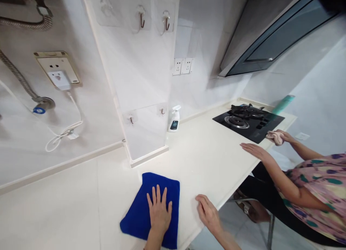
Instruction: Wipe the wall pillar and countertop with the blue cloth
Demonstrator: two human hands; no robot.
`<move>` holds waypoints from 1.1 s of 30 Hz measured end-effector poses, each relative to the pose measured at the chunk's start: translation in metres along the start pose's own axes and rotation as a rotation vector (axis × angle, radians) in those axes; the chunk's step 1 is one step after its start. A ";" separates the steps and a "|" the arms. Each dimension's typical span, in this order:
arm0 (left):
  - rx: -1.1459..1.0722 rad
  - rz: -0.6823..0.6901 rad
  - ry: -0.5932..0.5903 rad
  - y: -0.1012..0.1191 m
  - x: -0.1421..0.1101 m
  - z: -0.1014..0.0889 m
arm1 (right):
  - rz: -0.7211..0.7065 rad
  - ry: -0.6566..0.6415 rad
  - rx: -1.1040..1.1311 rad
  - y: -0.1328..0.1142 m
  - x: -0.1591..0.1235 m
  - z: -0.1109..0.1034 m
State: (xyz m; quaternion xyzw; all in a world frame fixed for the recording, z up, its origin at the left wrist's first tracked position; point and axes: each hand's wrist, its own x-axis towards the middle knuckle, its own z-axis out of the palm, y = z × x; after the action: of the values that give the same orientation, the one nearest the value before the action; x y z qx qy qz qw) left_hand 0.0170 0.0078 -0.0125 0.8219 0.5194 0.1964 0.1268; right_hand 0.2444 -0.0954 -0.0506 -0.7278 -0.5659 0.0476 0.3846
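Note:
A blue cloth [135, 217] lies spread on the white countertop [67, 203]. My left hand [159, 210] presses flat on the cloth, its fingers spread apart. To the right of the cloth, by the counter's front edge, my right hand [209, 214] rests with its fingers curled in together. I see nothing in it, and it does not touch the cloth.
A seated person at right lays one hand [252, 151] on the counter and holds a pale cloth [275, 137] by the black gas stove [229, 117]. A white spray bottle [174, 119] stands against the wall. Above hangs a range hood [270, 48].

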 end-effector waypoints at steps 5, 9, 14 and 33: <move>0.130 0.090 0.020 -0.008 -0.009 0.015 | 0.005 0.044 -0.068 0.004 -0.001 0.011; 0.240 0.153 0.056 -0.020 -0.017 0.006 | -0.067 0.031 -0.086 0.008 -0.001 0.014; 0.370 0.220 0.056 -0.049 -0.046 -0.007 | -0.151 0.099 -0.081 0.012 0.000 0.015; 0.659 -0.268 -0.022 -0.093 -0.071 -0.042 | -0.175 0.012 -0.086 0.024 0.003 0.010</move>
State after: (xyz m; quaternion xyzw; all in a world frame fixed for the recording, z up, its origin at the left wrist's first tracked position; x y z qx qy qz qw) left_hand -0.1039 -0.0164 -0.0265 0.7454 0.6565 -0.0091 -0.1152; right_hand 0.2595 -0.0896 -0.0717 -0.6917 -0.6264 -0.0148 0.3592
